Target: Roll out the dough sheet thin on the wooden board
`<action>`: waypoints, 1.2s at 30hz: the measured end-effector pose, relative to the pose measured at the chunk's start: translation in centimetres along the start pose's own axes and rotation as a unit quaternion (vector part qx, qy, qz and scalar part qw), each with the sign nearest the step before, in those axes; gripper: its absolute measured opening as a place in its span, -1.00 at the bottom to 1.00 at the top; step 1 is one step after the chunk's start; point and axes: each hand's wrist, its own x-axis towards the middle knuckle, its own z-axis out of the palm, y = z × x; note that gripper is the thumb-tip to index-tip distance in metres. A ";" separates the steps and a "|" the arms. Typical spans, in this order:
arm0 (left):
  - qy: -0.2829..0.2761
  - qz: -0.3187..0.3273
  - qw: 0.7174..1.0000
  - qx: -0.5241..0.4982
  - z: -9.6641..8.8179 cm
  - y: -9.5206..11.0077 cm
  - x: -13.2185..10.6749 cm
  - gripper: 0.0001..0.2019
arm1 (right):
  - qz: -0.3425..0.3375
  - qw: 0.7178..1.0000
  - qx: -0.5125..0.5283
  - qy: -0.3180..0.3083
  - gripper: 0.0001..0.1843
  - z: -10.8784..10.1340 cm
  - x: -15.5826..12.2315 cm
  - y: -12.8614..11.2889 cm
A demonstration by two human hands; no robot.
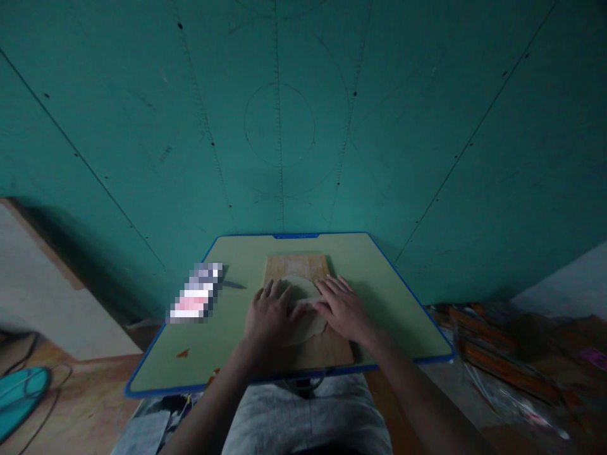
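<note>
A flat, pale round of dough (pixel 303 330) lies on a wooden board (pixel 296 260). Over the dough's left side rests my left hand (pixel 271 311), palm down with its fingers stretched forward. My right hand (pixel 342 306) lies the same way across the right edge, fingers extended. Between the two thumbs shows a short, pale bar (pixel 312 301), perhaps a thin rolling pin; the palms hide its ends. A knife (pixel 234 285) lies on the table left of the board.
The light green table (pixel 393 303) with a blue rim stands against a green wall (pixel 294 126). A blurred-out packet (pixel 196 294) lies at its left. Small orange scraps (pixel 183 353) are near the front left. Clutter (pixel 507 373) fills the floor at right.
</note>
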 end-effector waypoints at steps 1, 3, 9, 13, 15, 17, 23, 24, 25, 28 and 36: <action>0.004 -0.003 1.000 -0.001 0.0 -0.2 0.5 -0.51 | 0.009 1.000 -0.004 -0.008 -0.47 -0.1 0.8 0.1; 0.008 -0.011 1.000 0.000 0.0 -0.5 1.5 -0.50 | 0.022 0.999 -0.005 -0.031 -0.47 -0.3 2.2 0.4; -0.045 -0.034 0.998 0.000 -0.1 -1.7 4.6 -0.57 | 0.046 0.994 -0.013 -0.096 -0.52 0.4 5.3 1.8; -0.073 -0.045 0.996 0.001 0.0 -2.5 6.2 -0.63 | 0.036 0.992 0.001 -0.118 -0.67 1.5 7.2 2.9; -0.074 -0.054 0.996 0.003 0.1 -2.7 6.9 -0.64 | 0.039 0.991 0.008 -0.125 -0.72 1.9 8.3 3.4; -0.079 -0.065 0.995 0.004 0.1 -2.8 7.4 -0.63 | 0.055 0.991 0.008 -0.122 -0.72 2.2 9.4 3.7; -0.083 -0.085 0.993 0.007 -0.1 -3.2 8.9 -0.59 | 0.115 0.988 0.005 -0.102 -0.73 2.5 11.4 4.0; -0.081 -0.087 0.993 0.008 0.0 -3.3 9.1 -0.59 | 0.121 0.988 0.006 -0.100 -0.74 2.5 11.6 4.0; -0.079 -0.089 0.993 0.009 0.1 -3.4 9.3 -0.60 | 0.127 0.987 0.006 -0.098 -0.74 2.6 11.8 4.0; -0.075 -0.095 0.993 0.010 0.3 -3.7 9.7 -0.62 | 0.144 0.985 0.005 -0.092 -0.74 2.7 12.1 4.0; -0.077 -0.094 0.992 0.013 0.2 -4.1 10.7 -0.63 | 0.160 0.984 0.004 -0.082 -0.77 2.6 12.6 4.1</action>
